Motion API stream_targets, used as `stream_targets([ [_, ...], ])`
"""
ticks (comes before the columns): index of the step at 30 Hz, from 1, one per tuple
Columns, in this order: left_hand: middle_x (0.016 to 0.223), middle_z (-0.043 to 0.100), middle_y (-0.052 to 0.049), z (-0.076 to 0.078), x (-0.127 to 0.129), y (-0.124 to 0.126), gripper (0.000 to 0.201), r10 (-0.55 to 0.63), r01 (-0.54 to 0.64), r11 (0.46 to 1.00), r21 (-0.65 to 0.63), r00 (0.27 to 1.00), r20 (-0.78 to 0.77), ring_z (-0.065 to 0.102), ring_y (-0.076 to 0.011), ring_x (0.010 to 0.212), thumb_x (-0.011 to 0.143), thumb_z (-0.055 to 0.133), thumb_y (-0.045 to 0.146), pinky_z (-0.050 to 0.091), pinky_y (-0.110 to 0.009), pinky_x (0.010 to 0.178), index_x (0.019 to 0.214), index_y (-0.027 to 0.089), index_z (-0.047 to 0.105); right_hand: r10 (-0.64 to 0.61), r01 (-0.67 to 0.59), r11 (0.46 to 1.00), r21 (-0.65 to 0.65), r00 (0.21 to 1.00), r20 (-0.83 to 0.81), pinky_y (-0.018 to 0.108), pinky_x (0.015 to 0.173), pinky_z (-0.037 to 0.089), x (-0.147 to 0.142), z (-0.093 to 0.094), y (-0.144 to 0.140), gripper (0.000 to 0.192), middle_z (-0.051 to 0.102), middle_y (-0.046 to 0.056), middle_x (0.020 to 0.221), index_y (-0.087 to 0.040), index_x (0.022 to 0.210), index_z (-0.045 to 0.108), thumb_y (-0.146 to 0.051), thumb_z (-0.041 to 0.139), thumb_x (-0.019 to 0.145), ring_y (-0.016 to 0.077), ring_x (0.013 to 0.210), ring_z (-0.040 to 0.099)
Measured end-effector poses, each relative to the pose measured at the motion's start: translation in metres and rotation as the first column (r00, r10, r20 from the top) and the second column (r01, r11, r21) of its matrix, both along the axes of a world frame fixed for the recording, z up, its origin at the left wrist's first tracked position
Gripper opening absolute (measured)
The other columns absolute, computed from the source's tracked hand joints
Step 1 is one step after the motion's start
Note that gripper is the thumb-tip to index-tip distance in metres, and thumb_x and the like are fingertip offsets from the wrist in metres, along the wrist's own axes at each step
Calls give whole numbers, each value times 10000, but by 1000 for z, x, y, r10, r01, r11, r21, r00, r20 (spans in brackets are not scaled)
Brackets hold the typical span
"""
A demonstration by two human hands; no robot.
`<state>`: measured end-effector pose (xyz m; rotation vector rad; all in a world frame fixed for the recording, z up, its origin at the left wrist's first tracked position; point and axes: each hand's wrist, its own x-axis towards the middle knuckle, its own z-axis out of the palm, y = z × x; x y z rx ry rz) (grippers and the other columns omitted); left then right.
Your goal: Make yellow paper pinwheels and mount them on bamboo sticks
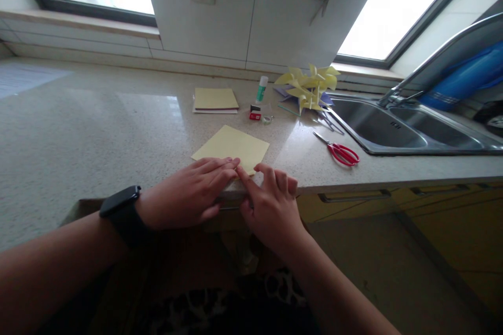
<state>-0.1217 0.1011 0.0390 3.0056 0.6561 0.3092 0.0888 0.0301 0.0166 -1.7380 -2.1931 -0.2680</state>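
Observation:
A pale yellow sheet of paper (233,145) lies on the speckled counter close to its front edge, turned so that one corner points at me. My left hand (186,191) rests flat on its near left part, fingers stretched out and together. From the other side my right hand (275,204) presses its extended index finger on the paper's near corner, just beside the left fingertips. The other right fingers are loosely bent, with nothing seen in them. My hands partly hide the near edge of the sheet.
Behind the paper are a stack of coloured paper (216,98), a glue stick (261,89), a small red box (255,114) and a tape roll (267,120). Yellow and purple paper pinwheels (310,86) lie beside the sink (373,120). Red-handled scissors (341,153) are at right.

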Motion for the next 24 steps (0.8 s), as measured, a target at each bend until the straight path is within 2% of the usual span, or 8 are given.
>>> stream_targets([
  [7,1560,421,-185,-1,-1,0,710,-2,2,1000,-12,1000,31,335,-296,1486,853,642,190,297,-455,1227,1482,135,317,13,-13,1000,0,1000,-3,496,939,319,0,0,1,690,495,117,1346,-318,1493,466,-275,652,830,323,1147,432],
  [19,1585,384,-200,0,1,-1,669,5,-3,999,38,998,-61,318,-324,1493,879,604,213,275,-478,1230,1490,113,350,13,-14,999,-42,1000,-26,496,957,316,-2,3,3,752,496,112,1359,-305,1536,403,-302,649,825,320,1167,429],
  [24,1592,383,-192,-2,0,0,648,6,-2,999,53,998,-60,322,-322,1494,887,597,223,283,-476,1227,1485,118,371,22,-24,999,-28,999,-43,494,974,325,-2,3,0,693,500,112,1348,-286,1511,441,-309,638,846,315,1170,437],
])
